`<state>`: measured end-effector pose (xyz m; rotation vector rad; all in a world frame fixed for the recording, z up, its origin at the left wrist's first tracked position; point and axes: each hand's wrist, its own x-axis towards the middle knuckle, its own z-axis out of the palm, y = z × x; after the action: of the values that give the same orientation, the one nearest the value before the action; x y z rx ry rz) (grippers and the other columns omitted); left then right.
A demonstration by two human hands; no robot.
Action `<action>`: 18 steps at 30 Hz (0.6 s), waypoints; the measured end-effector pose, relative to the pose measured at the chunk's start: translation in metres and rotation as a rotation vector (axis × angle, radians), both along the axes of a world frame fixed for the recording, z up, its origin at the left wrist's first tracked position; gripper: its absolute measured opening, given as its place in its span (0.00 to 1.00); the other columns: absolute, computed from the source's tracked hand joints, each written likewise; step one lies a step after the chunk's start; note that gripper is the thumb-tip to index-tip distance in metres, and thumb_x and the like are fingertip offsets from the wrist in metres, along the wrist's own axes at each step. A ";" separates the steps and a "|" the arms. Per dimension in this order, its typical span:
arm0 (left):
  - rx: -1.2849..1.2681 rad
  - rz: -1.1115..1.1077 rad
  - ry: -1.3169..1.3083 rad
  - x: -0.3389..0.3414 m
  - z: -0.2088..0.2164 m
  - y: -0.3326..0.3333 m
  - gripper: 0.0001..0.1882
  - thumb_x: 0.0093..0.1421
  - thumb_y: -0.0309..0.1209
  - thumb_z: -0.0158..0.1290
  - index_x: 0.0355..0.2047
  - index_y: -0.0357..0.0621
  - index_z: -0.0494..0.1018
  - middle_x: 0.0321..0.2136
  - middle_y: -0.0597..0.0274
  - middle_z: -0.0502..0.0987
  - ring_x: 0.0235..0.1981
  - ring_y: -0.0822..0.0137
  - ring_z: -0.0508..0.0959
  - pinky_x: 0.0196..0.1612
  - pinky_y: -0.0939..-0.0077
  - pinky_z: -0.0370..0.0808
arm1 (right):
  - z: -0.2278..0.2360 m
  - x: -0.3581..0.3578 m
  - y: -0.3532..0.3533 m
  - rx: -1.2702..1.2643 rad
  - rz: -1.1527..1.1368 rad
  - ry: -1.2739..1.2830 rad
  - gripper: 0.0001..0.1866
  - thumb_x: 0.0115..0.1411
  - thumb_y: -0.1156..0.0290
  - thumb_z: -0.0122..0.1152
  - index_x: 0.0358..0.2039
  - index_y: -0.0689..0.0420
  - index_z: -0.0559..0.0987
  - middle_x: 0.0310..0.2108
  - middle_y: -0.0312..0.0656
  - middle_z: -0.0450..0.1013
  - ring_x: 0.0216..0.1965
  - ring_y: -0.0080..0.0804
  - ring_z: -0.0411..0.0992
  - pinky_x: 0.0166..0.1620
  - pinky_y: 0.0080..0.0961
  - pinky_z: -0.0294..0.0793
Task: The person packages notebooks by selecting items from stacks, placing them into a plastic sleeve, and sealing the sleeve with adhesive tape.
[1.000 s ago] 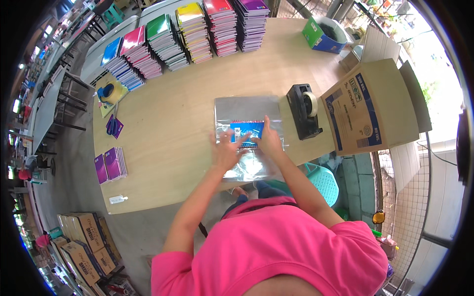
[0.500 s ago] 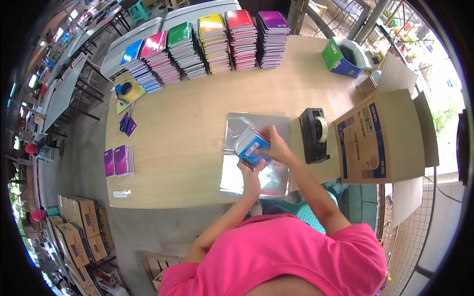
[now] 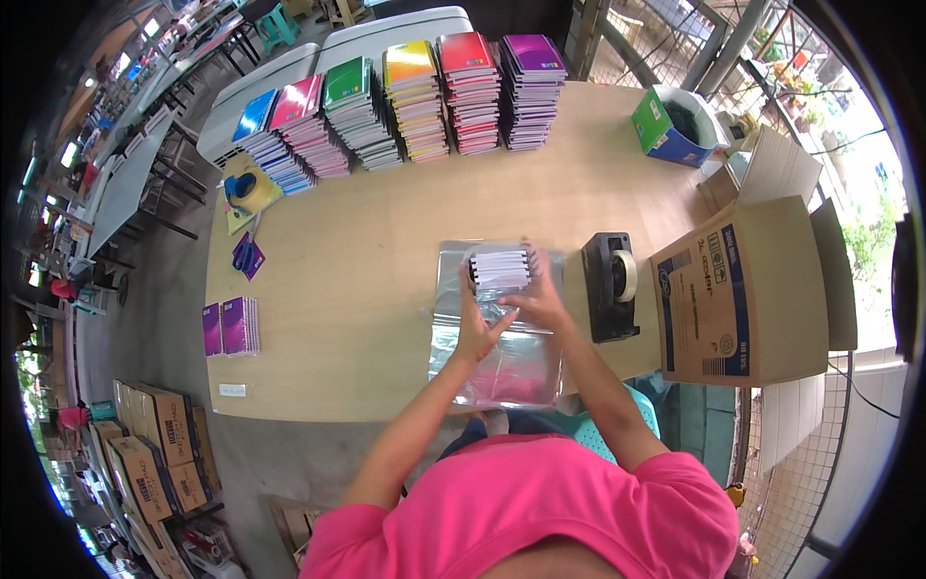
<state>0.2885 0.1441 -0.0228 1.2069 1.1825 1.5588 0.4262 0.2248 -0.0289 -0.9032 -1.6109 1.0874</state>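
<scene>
A small bundle of spiral notebooks stands between my hands, its white page edges and dark coils turned up toward me. My left hand grips its left side, the thumb stretched inward. On the other side my right hand holds the bundle, with its thumb pointing left. The covers are hidden at this angle. Beneath lies a pile of clear plastic bags, shiny and lying flat on the table. Just right of the bags sits a black tape dispenser with a roll of tape.
Tall notebook stacks in several colours line the far edge. Purple notebooks, scissors and tape rolls lie at left. An open carton stands at right, with a blue-green box behind it.
The bundle has been turned from its blue cover to its page edges, and moved slightly away from me. My left hand has shifted from below it to its left side.
</scene>
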 end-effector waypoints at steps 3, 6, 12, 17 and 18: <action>0.034 0.226 0.441 -0.025 0.011 -0.014 0.56 0.52 0.36 0.66 0.68 0.31 0.38 0.65 0.42 0.52 0.67 0.47 0.55 0.69 0.57 0.50 | 0.110 0.036 0.014 0.387 0.124 -0.442 0.39 0.40 0.70 0.77 0.54 0.53 0.70 0.51 0.40 0.72 0.55 0.37 0.69 0.55 0.37 0.70; 0.206 0.173 0.490 -0.039 -0.004 -0.008 0.50 0.52 0.40 0.65 0.65 0.37 0.45 0.64 0.44 0.56 0.65 0.48 0.58 0.68 0.51 0.49 | 0.154 0.040 0.032 0.516 0.499 -0.807 0.31 0.40 0.71 0.73 0.48 0.52 0.75 0.49 0.37 0.74 0.48 0.39 0.74 0.47 0.35 0.74; 0.388 0.008 0.928 -0.069 0.005 0.012 0.45 0.50 0.41 0.66 0.63 0.44 0.54 0.59 0.58 0.68 0.65 0.50 0.60 0.65 0.38 0.48 | 0.138 0.029 0.082 0.677 0.741 -0.905 0.11 0.46 0.73 0.66 0.33 0.55 0.79 0.38 0.37 0.76 0.36 0.40 0.76 0.35 0.34 0.75; 0.374 -0.355 1.314 -0.103 0.055 0.033 0.49 0.44 0.44 0.68 0.66 0.69 0.57 0.66 0.67 0.59 0.68 0.49 0.55 0.64 0.30 0.48 | 0.131 0.006 0.090 0.531 0.844 -0.849 0.05 0.47 0.71 0.66 0.25 0.54 0.80 0.36 0.37 0.73 0.37 0.38 0.74 0.37 0.35 0.74; 0.363 -0.436 1.360 -0.106 0.068 0.042 0.49 0.43 0.46 0.69 0.66 0.75 0.57 0.68 0.67 0.56 0.69 0.48 0.53 0.65 0.30 0.47 | 0.131 0.003 0.088 0.580 0.816 -0.853 0.05 0.47 0.70 0.67 0.26 0.54 0.80 0.38 0.37 0.72 0.40 0.38 0.73 0.40 0.36 0.73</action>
<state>0.1829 0.1858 0.0451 2.7303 1.2244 0.4782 0.4290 0.3131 0.1018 -0.2747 -2.9644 0.6388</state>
